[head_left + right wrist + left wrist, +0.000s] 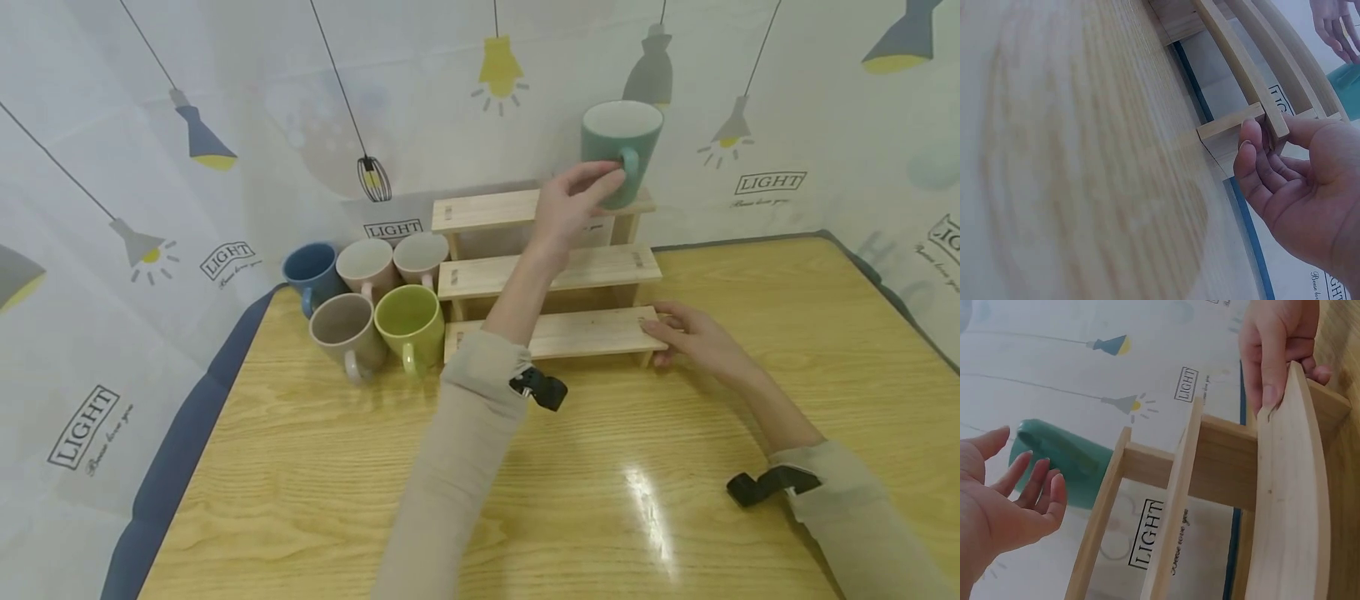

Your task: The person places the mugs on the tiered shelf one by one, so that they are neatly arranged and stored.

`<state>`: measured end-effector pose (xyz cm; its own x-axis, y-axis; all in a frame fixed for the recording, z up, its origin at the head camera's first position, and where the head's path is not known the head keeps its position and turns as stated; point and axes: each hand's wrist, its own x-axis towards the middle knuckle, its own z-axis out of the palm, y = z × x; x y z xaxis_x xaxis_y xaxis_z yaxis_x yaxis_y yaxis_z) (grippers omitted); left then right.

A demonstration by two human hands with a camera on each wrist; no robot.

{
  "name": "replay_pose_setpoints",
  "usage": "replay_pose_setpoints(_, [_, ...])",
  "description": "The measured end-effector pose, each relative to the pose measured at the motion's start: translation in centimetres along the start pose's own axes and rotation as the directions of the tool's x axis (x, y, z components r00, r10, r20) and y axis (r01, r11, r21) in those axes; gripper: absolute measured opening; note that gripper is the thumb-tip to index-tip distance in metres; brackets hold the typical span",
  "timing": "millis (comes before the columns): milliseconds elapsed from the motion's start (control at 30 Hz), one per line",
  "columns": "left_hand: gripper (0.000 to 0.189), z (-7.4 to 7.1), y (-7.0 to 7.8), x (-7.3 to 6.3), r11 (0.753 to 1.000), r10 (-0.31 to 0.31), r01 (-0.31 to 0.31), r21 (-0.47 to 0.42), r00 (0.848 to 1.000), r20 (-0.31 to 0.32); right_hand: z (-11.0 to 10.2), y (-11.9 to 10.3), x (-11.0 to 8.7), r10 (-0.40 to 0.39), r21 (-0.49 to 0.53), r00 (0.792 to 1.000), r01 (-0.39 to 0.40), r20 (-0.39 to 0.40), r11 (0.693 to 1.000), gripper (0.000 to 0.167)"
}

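A teal mug point(617, 142) stands upright at the right end of the top tier of a wooden three-tier shelf point(555, 333), its handle facing the front. Close by the handle is my left hand point(570, 204); its fingers look loosely bent and spread in the left wrist view, not wrapped around the mug point(1072, 462). Whether the fingertips touch it is hard to tell. My right hand point(701, 337) grips the right end of the lowest board, thumb on top and fingers underneath, as the right wrist view also shows.
Left of the shelf, several mugs stand close together: a blue mug point(311, 275), two pale pinkish ones behind, a taupe mug point(347, 333) and a yellow-green mug point(411, 329). A lamp-patterned cloth point(277, 92) hangs behind the wooden table point(585, 500).
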<state>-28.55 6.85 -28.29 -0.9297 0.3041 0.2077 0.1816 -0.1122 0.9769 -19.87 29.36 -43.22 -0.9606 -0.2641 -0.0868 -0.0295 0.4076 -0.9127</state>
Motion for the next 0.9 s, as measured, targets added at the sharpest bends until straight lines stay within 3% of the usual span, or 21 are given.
replay_pose_setpoints(233, [0.038, -3.0, 0.5, -0.9, 0.996, 0.074, -0.076, 0.038, 0.997, 0.030, 0.0, -0.2, 0.1, 0.003, 0.007, 1.000, -0.003, -0.003, 1.000, 0.071])
replay_pose_setpoints(500, [0.043, -6.4, 0.3, -2.7, 0.993, 0.103, -0.109, 0.054, 0.989, 0.104, -0.1, -0.3, 0.1, -0.004, 0.006, 1.000, 0.004, 0.000, 1.000, 0.073])
replay_pose_setpoints(767, [0.036, -8.3, -0.8, -5.1, 0.995, 0.096, -0.097, 0.033, 0.995, 0.034, 0.0, 0.1, 0.1, -0.005, -0.005, 1.000, 0.005, -0.005, 1.000, 0.074])
replay_pose_setpoints(900, [0.034, -9.1, -1.0, -6.3, 0.994, 0.101, -0.102, 0.032, 0.994, 0.029, 0.0, 0.0, 0.1, -0.009, 0.001, 1.000, 0.009, -0.006, 1.000, 0.073])
